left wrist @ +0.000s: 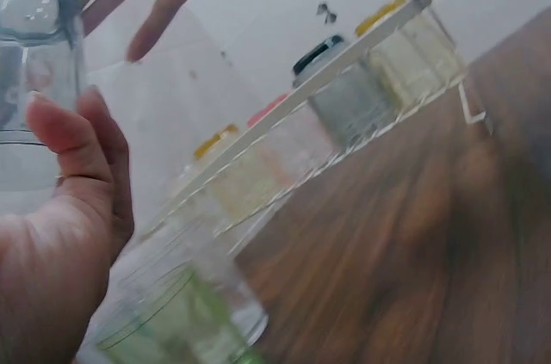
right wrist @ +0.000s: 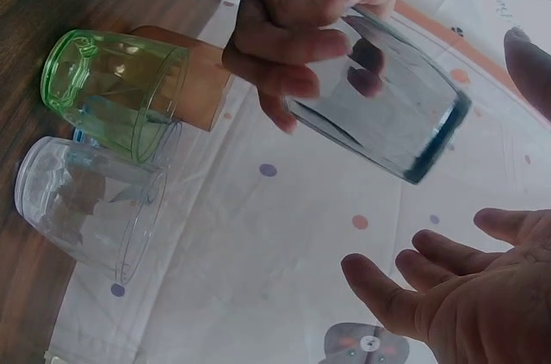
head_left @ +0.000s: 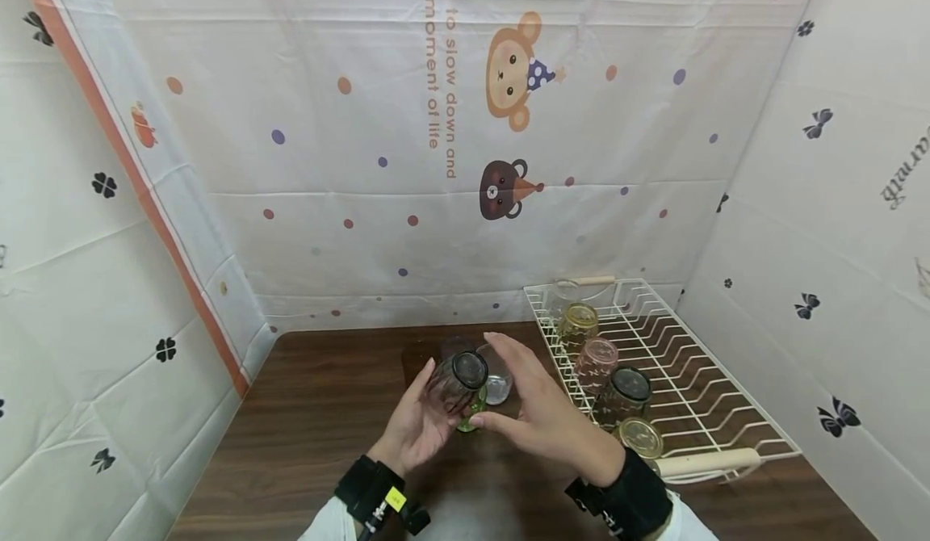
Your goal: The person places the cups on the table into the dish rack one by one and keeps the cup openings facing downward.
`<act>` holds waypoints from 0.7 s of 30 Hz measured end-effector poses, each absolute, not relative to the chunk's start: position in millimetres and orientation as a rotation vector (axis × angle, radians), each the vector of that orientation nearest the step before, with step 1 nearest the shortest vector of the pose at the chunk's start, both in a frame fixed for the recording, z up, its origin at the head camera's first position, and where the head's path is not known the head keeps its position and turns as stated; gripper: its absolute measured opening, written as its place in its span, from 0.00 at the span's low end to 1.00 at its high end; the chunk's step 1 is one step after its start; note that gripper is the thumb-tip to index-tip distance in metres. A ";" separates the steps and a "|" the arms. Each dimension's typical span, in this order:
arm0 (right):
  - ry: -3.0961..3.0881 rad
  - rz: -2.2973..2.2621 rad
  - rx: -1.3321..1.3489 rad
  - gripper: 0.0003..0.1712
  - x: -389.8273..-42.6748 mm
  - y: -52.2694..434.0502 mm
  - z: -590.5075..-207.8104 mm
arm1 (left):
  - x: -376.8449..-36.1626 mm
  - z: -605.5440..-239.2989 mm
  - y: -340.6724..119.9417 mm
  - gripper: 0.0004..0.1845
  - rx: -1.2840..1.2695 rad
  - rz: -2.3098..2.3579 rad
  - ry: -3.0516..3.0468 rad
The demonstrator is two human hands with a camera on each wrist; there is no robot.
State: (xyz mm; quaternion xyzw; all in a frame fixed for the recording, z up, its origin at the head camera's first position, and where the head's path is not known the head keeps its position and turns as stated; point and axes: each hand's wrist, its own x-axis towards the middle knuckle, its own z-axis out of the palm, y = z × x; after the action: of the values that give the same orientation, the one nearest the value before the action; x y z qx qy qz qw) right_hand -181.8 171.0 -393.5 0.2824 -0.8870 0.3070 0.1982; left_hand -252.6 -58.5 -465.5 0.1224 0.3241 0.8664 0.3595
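My left hand grips a grey-tinted glass tilted above the table, its mouth turned toward the right hand; the fingers curl round it. Just right of the glass my right hand hovers open with spread fingers, not touching it. Below the held glass stand a green glass and a clear glass. The right wrist view shows them side by side, green glass and clear glass. In the left wrist view the held glass is at the top left, above the green glass.
A white wire dish rack stands at the right of the wooden table, with several tinted glasses in a row along its left side. A brown glass stands behind the green one. Printed cloth walls enclose the table on three sides.
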 end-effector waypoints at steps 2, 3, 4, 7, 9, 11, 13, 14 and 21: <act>-2.478 0.863 0.800 0.65 -182.0 170.5 -393.0 | -250.6 -466.1 -54.4 0.28 0.290 2.254 0.815; -2.479 0.862 0.800 0.65 -181.8 170.4 -392.9 | -250.1 -466.0 -52.9 0.28 0.278 2.261 0.812; -2.480 0.862 0.797 0.64 -181.6 170.5 -392.9 | -249.8 -465.9 -51.7 0.28 0.265 2.265 0.811; -2.485 0.868 0.792 0.64 -181.0 170.7 -392.7 | -248.6 -463.8 -49.3 0.29 0.239 2.263 0.825; -2.478 0.872 0.794 0.63 -181.6 170.4 -392.8 | -247.6 -462.7 -48.0 0.30 0.220 2.261 0.830; -2.464 0.877 0.802 0.63 -182.8 169.4 -392.9 | -246.4 -462.0 -46.3 0.30 0.215 2.262 0.818; -2.450 0.883 0.808 0.61 -184.1 167.5 -392.9 | -245.1 -461.5 -45.0 0.30 0.223 2.264 0.792; -2.442 0.884 0.814 0.61 -184.8 166.3 -392.8 | -244.6 -461.7 -44.4 0.30 0.235 2.263 0.774; -2.452 0.917 0.820 0.52 -186.3 157.8 -391.1 | -236.5 -460.4 -40.1 0.28 0.302 2.247 0.674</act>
State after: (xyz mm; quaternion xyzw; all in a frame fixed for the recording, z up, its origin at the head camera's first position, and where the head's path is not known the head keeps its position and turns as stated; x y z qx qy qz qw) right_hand -186.3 157.8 -391.1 0.2930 -0.8762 0.3276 0.1977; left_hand -236.5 -40.1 -460.4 0.1182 0.2638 0.8793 0.3784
